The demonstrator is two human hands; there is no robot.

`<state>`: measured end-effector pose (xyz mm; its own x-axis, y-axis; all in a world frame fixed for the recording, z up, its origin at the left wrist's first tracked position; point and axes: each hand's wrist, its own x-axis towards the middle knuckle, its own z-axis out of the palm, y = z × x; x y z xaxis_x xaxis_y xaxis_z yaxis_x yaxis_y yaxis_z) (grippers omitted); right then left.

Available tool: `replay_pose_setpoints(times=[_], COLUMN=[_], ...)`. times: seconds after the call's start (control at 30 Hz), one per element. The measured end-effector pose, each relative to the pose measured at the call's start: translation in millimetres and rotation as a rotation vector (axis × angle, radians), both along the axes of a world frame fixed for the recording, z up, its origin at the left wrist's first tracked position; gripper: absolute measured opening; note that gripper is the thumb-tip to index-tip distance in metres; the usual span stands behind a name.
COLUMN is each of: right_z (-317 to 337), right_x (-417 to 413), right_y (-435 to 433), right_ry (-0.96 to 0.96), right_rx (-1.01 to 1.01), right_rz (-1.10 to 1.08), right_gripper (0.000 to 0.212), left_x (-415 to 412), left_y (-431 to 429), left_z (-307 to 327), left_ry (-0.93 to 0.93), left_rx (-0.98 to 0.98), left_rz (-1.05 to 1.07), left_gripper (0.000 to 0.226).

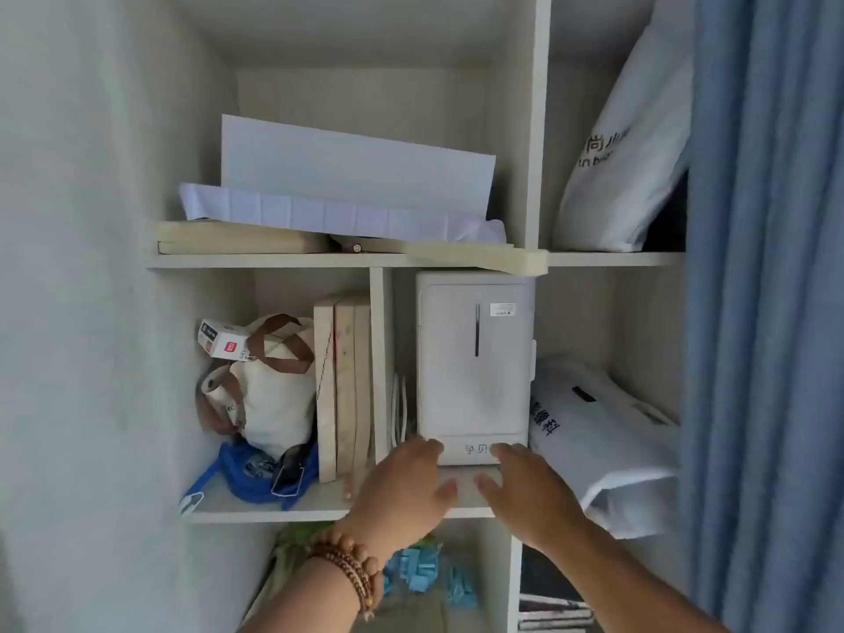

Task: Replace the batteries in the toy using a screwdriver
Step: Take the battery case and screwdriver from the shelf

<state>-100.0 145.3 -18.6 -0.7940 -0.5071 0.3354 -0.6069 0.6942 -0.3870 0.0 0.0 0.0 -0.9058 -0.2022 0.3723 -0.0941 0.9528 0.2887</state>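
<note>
Head view:
- Left hand [406, 488], brown bead bracelets [349, 575] on wrist, was up at middle level of pale wooden shelf unit [310, 504].
- Right hand [530, 493] was just beside it.
- Both grips released: fingers straight, tips at lower front of white boxy plastic appliance [475, 367]. Contact unclear.
- Cream canvas tote bag [274, 399] with brown straps sat in left compartment.
- White printed plastic bag [603, 445] lay just right of appliance.
- Blue curtain [767, 312] hung far right.
- Whereabouts of toy: could not tell.
</note>
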Motion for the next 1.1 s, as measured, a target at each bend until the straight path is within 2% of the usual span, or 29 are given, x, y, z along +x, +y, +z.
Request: replay_pose_setpoints(times=[0.1, 0.27, 0.5, 0.57, 0.7, 0.77, 0.83, 0.93, 1.0, 1.1], right_z=[-14, -34, -58, -58, -59, -61, -60, -63, -70, -78], right_x=[-25, -47, -56, -58, -61, -65, -66, -66, -72, -78], right_y=[-11, -11, -22, -23, -22, -21, -18, -15, -14, -11], right_ry=[0.001, 0.042, 0.137, 0.11, 0.314, 0.248, 0.22, 0.343, 0.328, 0.307], right_rx=[-0.041, 0.008, 0.066, 0.124, 0.205, 0.19, 0.159, 0.184, 0.18, 0.203], right_rz=[-0.056, -0.163, -0.268, -0.254, -0.227, -0.222, -0.179, -0.124, -0.12, -0.101], right_gripper=[0.037, 0.004, 0.02, 0.023, 0.031, 0.027, 0.024, 0.033, 0.034, 0.031], left_x=[-26, -54, -79, -86, -91, -90, -88, -83, -82, -82], left_y=[-9, -23, -22, -19, -17, -18, -22, -40, -53, -61], left_z=[-16, -46, -78, -85, -101, -105, -111, -117, -125, -129], left_ry=[-0.012, -0.016, 0.032, 0.068, 0.151, 0.199, 0.2, 0.107, 0.091, 0.072], left_rx=[0.001, 0.231, 0.169, 0.092, -0.032, -0.129, -0.27, -0.422, -0.501, -0.517], left_rz=[-0.027, -0.051, 0.11, 0.151, 0.179, 0.131, 0.051, -0.013, -0.083, -0.103], left_gripper=[0.055, 0.056, 0.06, 0.055, 0.041, 0.026, 0.038, 0.063, 0.062, 0.095])
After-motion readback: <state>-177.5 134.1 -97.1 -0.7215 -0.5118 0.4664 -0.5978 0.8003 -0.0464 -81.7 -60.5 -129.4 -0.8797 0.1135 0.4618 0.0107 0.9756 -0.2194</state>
